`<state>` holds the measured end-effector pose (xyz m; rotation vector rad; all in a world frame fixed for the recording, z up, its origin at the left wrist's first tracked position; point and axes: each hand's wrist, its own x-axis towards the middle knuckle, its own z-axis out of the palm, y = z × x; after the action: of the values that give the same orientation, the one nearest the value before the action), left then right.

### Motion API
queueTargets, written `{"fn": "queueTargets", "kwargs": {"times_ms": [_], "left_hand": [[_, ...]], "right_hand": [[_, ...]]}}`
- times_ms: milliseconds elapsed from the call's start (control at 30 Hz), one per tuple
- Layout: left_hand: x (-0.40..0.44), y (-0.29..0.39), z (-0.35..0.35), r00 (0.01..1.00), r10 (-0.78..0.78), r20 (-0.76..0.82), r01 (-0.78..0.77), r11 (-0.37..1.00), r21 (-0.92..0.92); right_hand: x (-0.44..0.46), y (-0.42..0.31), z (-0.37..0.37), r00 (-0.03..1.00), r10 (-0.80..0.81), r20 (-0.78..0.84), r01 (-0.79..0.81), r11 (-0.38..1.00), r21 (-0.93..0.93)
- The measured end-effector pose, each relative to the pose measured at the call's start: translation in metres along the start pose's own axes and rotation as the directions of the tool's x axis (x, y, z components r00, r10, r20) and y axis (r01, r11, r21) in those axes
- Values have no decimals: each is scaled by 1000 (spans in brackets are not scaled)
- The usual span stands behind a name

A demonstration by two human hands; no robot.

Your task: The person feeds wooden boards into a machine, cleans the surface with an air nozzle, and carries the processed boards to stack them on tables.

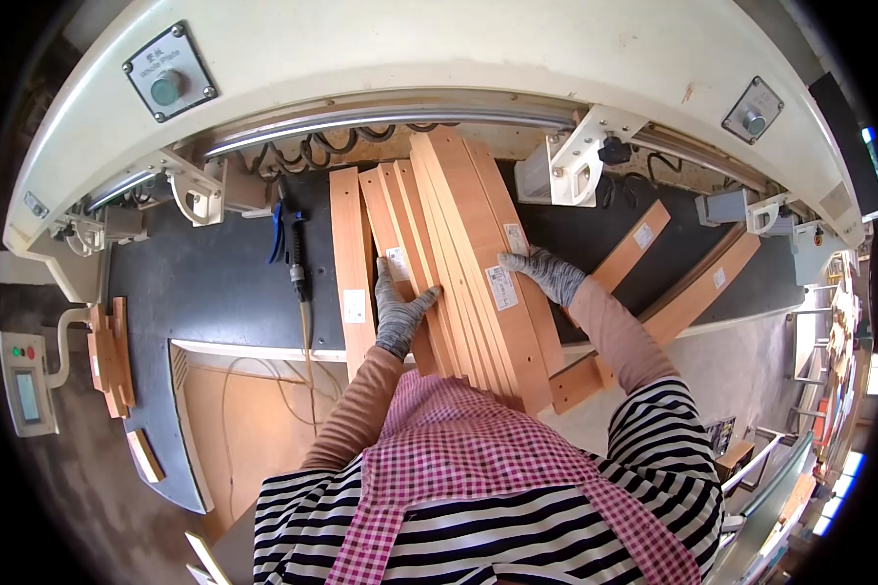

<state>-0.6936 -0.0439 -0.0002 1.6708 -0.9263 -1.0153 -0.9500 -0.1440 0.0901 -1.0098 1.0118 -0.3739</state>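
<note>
"Black flat-topped worktable (224,283): where are the long tan wooden boards (470,244)?"

"Under my grey-gloved left hand (398,317), thumb spread, and grey-gloved right hand (552,276), pinch unclear. I'm apparently steadying them; shifting calls for even pressure."

Black worktop (215,283), grey floor (83,492), bright patches (877,375) far right.

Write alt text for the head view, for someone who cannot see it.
A person's gloved left hand and right hand rest on a row of wooden boards across a dark worktop. A blue-and-black tool lies to the left; more labelled boards lie to the right.
</note>
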Motion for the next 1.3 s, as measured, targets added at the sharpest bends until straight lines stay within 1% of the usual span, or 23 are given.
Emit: {"fn": "queueTargets", "kwargs": {"times_ms": [33,133,200,267,300,400,433,500,533,567,667,700,800,900,933,1000,1033,1133,1233,1300], "left_hand": [[-2,0,-2,1000,-15,5,15,999,29],[-7,11,-2,998,-70,-4,70,998,9],[-2,2,-1,998,-59,2,58,995,79],[4,-7,-1,998,-62,4,61,987,147],[5,-2,-2,997,-71,20,64,968,241],[3,12,-3,989,-137,63,112,945,306],[-3,27,-5,980,-173,97,133,937,324],[-4,32,-8,976,-180,119,133,935,328],[-5,31,-8,973,-188,134,135,933,332],[-4,20,-8,983,-132,125,90,951,297],[0,9,-7,985,-127,118,96,966,240],[1,7,-9,991,-75,112,47,971,232],[1,1,-14,988,-64,140,46,990,131],[-1,-10,-16,988,-10,155,15,999,-30],[-2,-12,-17,985,-3,170,26,991,-135],[-4,-13,-22,979,13,205,57,942,-331],[-8,-6,-29,968,25,250,69,930,-361],[-8,6,-37,933,-83,350,246,857,-454],[6,-8,-37,877,-66,476,370,724,-582],[8,-12,-37,868,-83,489,397,708,-585]], "right_hand": [[3,2,-1,1000,15,1,-15,999,28],[0,10,0,998,61,17,-63,988,140],[-4,6,1,997,61,39,-68,974,217],[2,17,-6,994,87,70,-102,962,253],[6,16,-9,991,97,88,-117,957,265],[7,18,-14,987,152,55,-160,954,253],[7,19,-11,989,142,49,-150,948,280],[7,17,-4,990,132,38,-138,934,330],[7,14,0,990,138,32,-141,938,316],[6,12,6,989,145,24,-145,941,307],[0,11,22,988,148,-47,-131,956,261],[0,8,25,987,141,-77,-120,965,233],[-4,0,38,995,75,-67,-64,985,160],[-9,-10,56,998,-21,-65,27,995,98],[-5,-7,58,996,-25,-91,29,999,43],[8,-1,61,989,-35,-145,27,998,-59],[5,-15,73,989,-32,-145,16,993,-114],[7,-25,89,988,-84,-130,66,988,-142],[1,-21,109,940,-107,-324,6,954,-299],[2,-19,107,953,-96,-288,-8,941,-339]]}}
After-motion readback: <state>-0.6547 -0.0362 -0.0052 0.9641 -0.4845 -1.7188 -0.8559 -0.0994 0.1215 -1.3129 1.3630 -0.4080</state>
